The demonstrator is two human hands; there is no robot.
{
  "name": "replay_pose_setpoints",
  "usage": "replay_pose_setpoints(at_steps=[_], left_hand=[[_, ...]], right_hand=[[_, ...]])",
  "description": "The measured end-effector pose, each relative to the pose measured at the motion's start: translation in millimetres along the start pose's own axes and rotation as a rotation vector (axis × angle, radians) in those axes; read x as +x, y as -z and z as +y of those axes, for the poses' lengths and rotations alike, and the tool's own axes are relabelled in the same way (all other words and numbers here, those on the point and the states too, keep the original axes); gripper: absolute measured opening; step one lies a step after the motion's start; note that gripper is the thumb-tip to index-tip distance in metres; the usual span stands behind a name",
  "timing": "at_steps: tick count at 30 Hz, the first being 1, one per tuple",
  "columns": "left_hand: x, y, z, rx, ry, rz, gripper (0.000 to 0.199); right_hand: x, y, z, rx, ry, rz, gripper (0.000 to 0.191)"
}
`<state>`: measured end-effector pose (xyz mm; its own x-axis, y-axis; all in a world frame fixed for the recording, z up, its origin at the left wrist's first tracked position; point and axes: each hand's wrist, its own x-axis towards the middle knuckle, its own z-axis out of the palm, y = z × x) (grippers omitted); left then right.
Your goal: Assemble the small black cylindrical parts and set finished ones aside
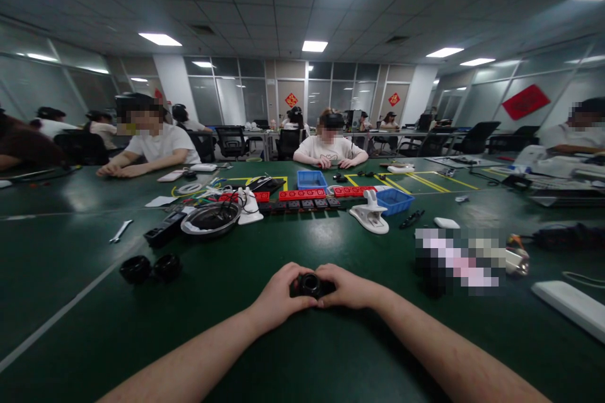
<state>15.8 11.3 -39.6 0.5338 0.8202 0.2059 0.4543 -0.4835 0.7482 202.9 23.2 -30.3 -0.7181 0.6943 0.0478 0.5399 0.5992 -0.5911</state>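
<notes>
A small black round part (310, 284) with a hole in its top stands on the green table (227, 352), in front of me. My left hand (282, 295) wraps round its left side, and my right hand (344, 288) closes on its right side. The thumbs meet at its near side, and the fingers hide much of its body. Two black round pieces, one (135, 269) beside the other (167, 267), lie to the left of my hands.
A wrench (121, 232), a metal bowl (212, 231), red blocks (302, 194), blue trays (394, 201) and a white clip stand (370, 217) lie farther back. A white bar (571, 307) lies at right. Several people sit around.
</notes>
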Motion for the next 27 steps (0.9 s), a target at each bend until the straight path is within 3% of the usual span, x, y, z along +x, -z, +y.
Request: replay_pose_setpoints(at_steps=[5, 9, 14, 19, 22, 27], left_hand=[[1, -0.2, -2, 0.018, 0.024, -0.008, 0.038], [1, -4.5, -1, 0.006, 0.075, 0.016, 0.04], [0, -9.8, 0, -0.009, 0.151, 0.123, 0.035], [1, -8.6, -7, -0.031, 0.118, 0.117, 0.037], [3, -4.8, -10, -0.063, 0.066, 0.039, 0.04], [3, 0.9, -10, -0.082, 0.022, -0.038, 0.04]], right_hand=[[1, 1, 3, 0.012, 0.019, 0.002, 0.024], [3, -8, 6, -0.012, -0.101, 0.051, 0.03], [7, -24, -3, -0.269, -0.286, 0.214, 0.039], [5, -28, -12, -0.425, -0.284, 0.28, 0.048], [2, -21, -10, -0.311, -0.195, 0.23, 0.054], [-2, -7, -2, -0.081, -0.085, 0.054, 0.034]])
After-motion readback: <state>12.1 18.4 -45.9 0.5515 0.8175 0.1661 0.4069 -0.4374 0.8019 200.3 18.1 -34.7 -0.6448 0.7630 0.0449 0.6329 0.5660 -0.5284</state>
